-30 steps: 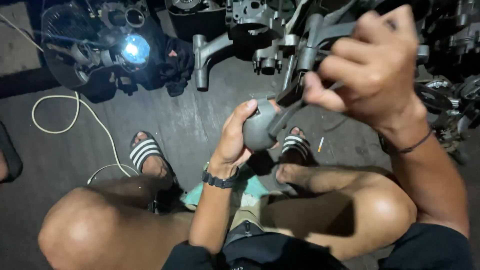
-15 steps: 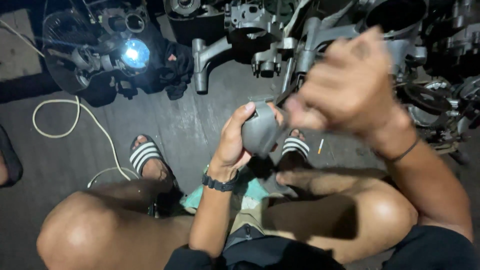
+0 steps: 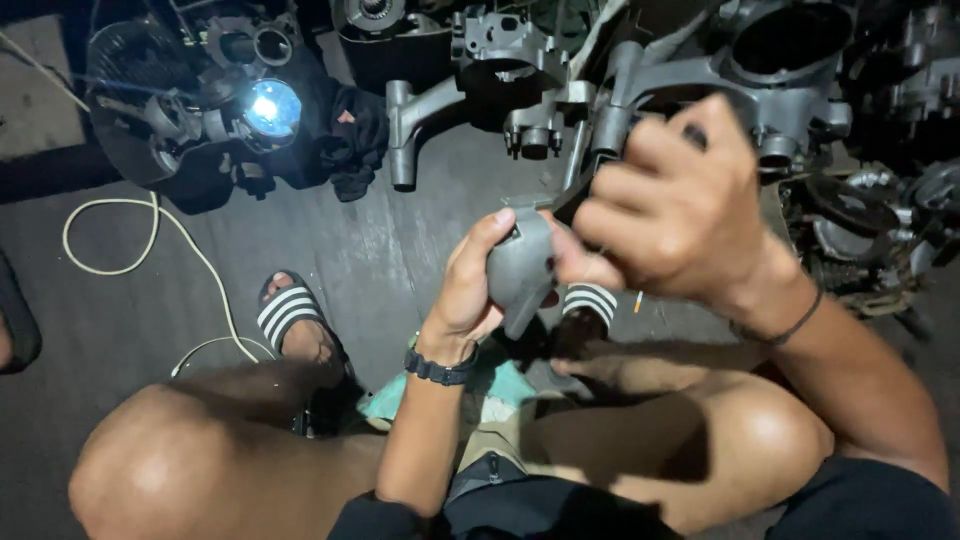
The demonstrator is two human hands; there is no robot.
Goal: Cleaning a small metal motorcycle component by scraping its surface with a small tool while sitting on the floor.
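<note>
- Beside the glowing work lamp point(image 3: 272, 107) on the floor point(image 3: 330, 260), our left hand point(image 3: 470, 290) closes around a smooth, rounded grey metal casting point(image 3: 520, 270) held above our knees.
- Our right hand point(image 3: 680, 215) grips a dark tool point(image 3: 572, 200) against it.
- We judge a slip could drop the casting onto our sandalled foot point(image 3: 295, 325).

I'm seeing no packages, labels, signs or screens here, though the dark clutter up top may hide some.
</note>
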